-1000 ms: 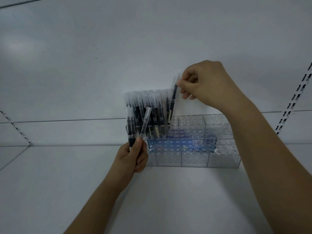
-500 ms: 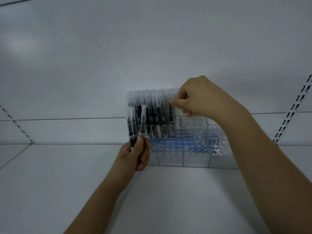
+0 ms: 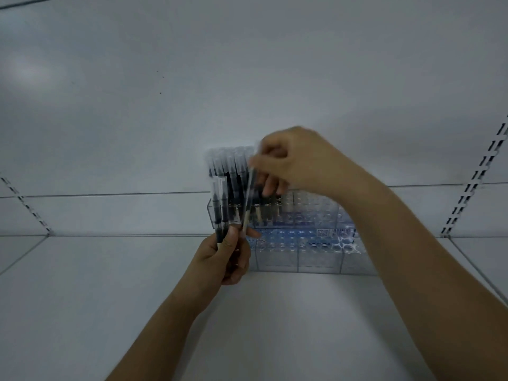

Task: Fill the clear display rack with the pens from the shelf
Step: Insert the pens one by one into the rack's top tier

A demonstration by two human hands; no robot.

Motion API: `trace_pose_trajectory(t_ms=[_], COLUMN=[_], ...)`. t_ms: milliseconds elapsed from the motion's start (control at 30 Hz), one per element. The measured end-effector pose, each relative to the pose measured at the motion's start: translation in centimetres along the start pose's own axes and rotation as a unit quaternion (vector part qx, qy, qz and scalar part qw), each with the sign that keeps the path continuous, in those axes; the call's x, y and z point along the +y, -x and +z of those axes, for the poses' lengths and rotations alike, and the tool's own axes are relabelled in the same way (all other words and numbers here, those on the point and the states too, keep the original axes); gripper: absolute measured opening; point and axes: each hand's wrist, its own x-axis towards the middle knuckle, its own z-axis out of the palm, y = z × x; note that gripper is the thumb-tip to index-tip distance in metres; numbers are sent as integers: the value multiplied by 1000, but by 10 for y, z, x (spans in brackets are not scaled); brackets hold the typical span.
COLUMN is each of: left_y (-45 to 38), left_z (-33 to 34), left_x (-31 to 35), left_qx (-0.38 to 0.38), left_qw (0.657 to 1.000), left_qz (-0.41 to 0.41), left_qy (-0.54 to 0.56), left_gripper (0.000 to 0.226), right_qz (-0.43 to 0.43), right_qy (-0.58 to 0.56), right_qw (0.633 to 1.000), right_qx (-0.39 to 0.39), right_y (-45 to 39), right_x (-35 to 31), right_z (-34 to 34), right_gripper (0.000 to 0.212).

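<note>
Left hand: the left hand (image 3: 225, 259) is wrapped around a small bunch of pens (image 3: 221, 215), gripping them by the lower ends so they fan upward, just in front of the rack's left end.
Right hand: the right hand (image 3: 291, 163) is up above the rack, fingers curled, pinching the top of one slanted pen (image 3: 248, 199) between thumb and fingertip. It's a bit blurry, so that's about all I can make out.
That one pen: tilted, top leaning right toward the right hand, bottom end down by the left hand's fingertips.
Rack: the clear display rack (image 3: 319, 254) sits on the white shelf (image 3: 275, 325) against the far wall, a little right of centre.
Pens in rack: a tight row of pens standing upright (image 3: 233, 174) fills the far-left part; the slots to the right and along the near side look open.
Background: slotted shelf rail (image 3: 472, 182) on the far right.
</note>
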Motion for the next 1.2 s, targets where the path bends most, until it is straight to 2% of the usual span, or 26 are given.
trace_pose_trajectory(t_ms=[100,200,500,667,833,933,1033,1133,1200], left_y=[-1,-1,-1,-3,-5,-4,-3,-1,-1], left_z=[-1,0,1,-1,-3,-2,-3,-3,-3], left_x=[0,1,-1,-2,0,0,1,3,3], left_qx=[-1,5,-1,-24,-29,-19,-10,-1,6], left_qw=[1000,999,996,992,986,990,996,998,999], left_qz=[0,-16,-47,-56,-66,-58,-29,-12,-2], left_qy=[16,32,70,110,148,127,80,55,46], left_gripper=[44,41,37,61,54,45,39,41,46], right_qz=[-27,-29,-31,-30,-40,-26,0,56,76], right_qy=[-7,23,70,109,197,245,282,309,280], right_qw=[993,989,990,987,977,968,958,949,956], right_qx=[113,145,116,111,78,43,49,3,-33], right_y=[4,7,1,1,-4,-8,-9,1,8], right_x=[2,8,16,18,20,23,24,17,7], right_z=[-25,-38,-34,-34,-19,-5,-5,-12,-14], right_gripper=[16,16,17,19,22,29,41,47,47])
